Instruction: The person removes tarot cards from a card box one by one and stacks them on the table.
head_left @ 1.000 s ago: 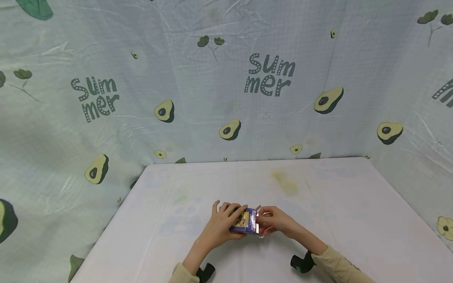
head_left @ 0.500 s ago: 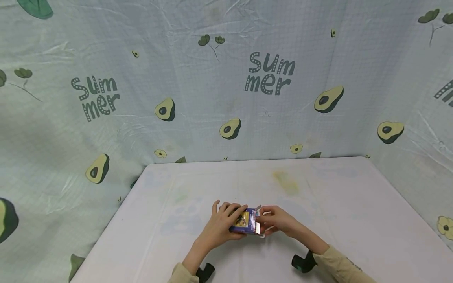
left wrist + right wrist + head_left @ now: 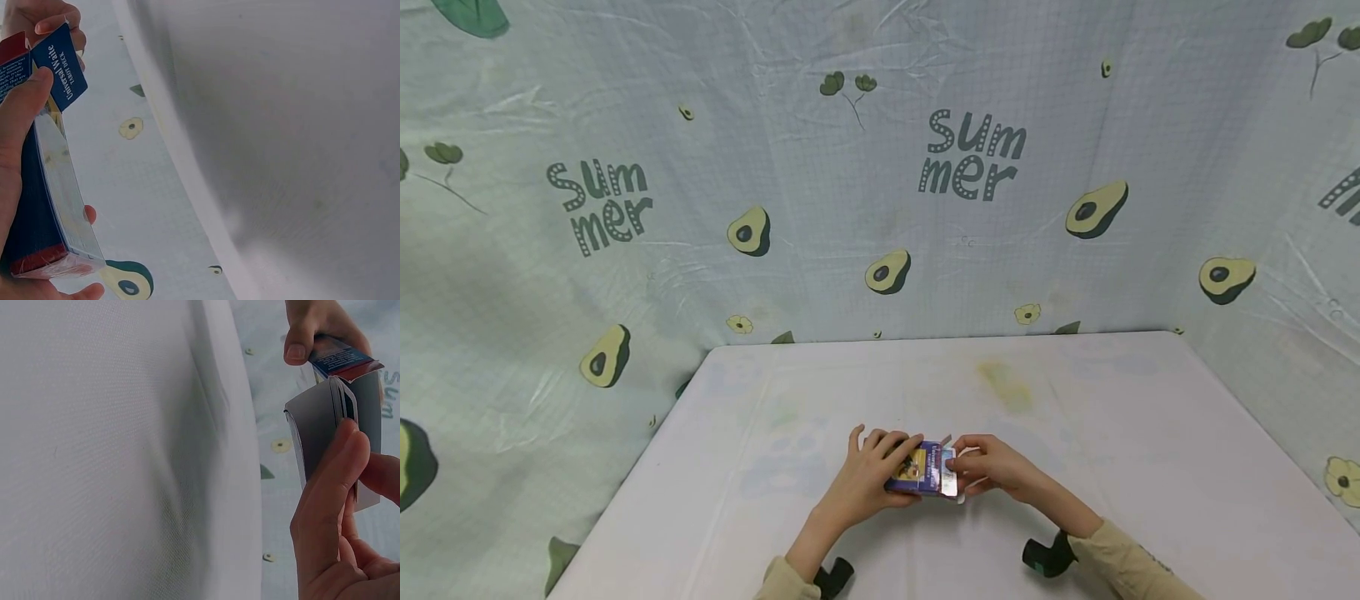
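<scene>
A blue and yellow tarot deck box point(image 3: 913, 468) is held a little above the table, its end toward the right standing open. My left hand point(image 3: 868, 473) grips the box from the left, thumb along one side. "Universal Waite Tarot Deck" is printed on the raised blue end flap point(image 3: 62, 70), and a clear plastic window point(image 3: 67, 187) runs along the box in the left wrist view. At the open end, my right hand point(image 3: 328, 519) pinches a thin stack of cards point(image 3: 339, 399) between thumb and fingers. Pale side flaps point(image 3: 310, 415) stand out around the cards.
A white cloth-covered table point(image 3: 820, 400) with a yellowish stain spreads beneath both hands. Behind it hangs a pale curtain point(image 3: 820, 167) printed with avocados and "summer". Black wrist cameras point(image 3: 1049, 557) sit below the forearms.
My right hand has shifted slightly to the right, and more of a pale piece shows at the box's open end. The left hand and box have hardly moved.
</scene>
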### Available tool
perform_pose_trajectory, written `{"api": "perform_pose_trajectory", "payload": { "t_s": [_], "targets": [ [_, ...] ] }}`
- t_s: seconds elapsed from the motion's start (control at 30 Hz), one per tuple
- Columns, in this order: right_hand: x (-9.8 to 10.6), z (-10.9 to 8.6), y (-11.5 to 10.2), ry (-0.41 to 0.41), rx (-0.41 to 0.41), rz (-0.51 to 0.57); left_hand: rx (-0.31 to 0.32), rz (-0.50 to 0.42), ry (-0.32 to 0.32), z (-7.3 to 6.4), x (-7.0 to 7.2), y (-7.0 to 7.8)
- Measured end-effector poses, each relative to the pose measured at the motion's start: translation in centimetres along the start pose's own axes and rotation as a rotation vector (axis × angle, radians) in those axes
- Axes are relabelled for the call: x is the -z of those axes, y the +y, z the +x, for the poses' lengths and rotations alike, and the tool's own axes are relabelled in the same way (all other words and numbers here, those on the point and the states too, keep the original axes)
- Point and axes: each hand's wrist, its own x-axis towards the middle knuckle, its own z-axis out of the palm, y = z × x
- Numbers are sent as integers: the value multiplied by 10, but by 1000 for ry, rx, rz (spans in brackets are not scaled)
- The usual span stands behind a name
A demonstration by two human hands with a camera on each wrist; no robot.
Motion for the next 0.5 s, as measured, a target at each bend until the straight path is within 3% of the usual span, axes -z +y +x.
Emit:
{"api": "perform_pose_trajectory", "payload": {
  "t_s": [0.5],
  "targets": [
    [6,0,3,18,-11,-6,17,-2,-2,-1,-3,-1]
  ]
}}
